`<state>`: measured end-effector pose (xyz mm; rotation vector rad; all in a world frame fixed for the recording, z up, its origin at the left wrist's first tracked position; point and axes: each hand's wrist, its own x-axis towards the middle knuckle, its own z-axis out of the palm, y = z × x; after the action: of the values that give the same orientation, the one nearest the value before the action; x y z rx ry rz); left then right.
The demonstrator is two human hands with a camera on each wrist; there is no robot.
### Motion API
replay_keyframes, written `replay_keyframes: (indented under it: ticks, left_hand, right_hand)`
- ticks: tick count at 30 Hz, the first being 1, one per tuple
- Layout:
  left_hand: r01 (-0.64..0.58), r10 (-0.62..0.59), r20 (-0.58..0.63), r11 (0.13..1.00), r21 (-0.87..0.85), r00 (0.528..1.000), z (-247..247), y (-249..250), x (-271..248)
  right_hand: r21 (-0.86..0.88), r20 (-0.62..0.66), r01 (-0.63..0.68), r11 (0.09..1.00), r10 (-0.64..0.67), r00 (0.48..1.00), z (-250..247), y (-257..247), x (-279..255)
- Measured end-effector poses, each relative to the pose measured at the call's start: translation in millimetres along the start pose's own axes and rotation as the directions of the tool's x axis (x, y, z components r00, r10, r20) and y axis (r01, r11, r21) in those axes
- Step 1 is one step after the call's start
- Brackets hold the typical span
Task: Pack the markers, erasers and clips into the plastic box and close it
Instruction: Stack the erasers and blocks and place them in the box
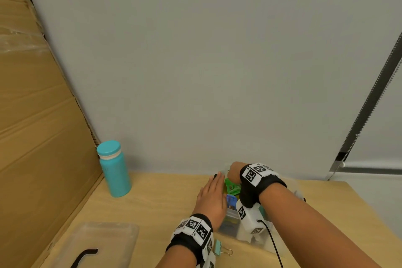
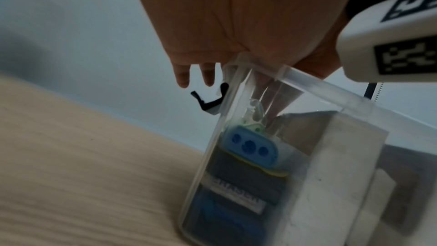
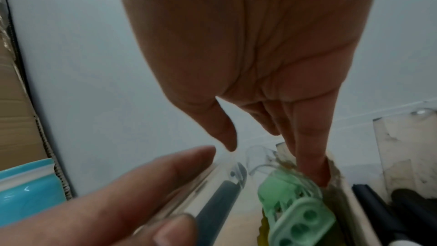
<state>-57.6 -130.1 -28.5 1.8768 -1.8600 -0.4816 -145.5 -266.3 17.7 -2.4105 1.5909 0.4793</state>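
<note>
Clear plastic box [image 1: 230, 216] stood open on tabletop [image 1: 156, 198], right of centre; green eraser [image 3: 295, 212] and blue eraser [image 2: 250, 147] packed inside. Right hand [image 1: 236, 172] reached into far end, straight fingers [image 3: 312, 156] touching green eraser. Left hand [image 1: 212, 199] laid flat along box's left wall, fingers extended. Mint binder clip [image 1: 220, 249] left on tabletop, near side. Lid [image 1: 97, 239] lying near left. Teal bottle [image 1: 114, 167] far left.

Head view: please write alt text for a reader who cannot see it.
Two hands work at a clear plastic box on a wooden table: the left hand lies flat along its side, the right hand reaches inside. A teal bottle, the box lid and a binder clip are nearby.
</note>
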Motion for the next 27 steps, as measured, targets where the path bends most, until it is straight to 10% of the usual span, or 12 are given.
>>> replay_keyframes:
  ticks: [13,27]
  left_hand:
    - [0.015,-0.015,0.003,1.000,-0.019,1.000,1.4,-0.1,2.1]
    - [-0.009,0.016,0.079,0.996,-0.090,0.997,-7.4,-0.9,1.5]
  right_hand:
    - [-0.242,0.170,0.083,0.967,-0.042,0.985,-23.8,-8.6,-62.7]
    - [0.104,0.017,0.025,0.994,-0.027,0.999,-10.2,-14.5,-60.9]
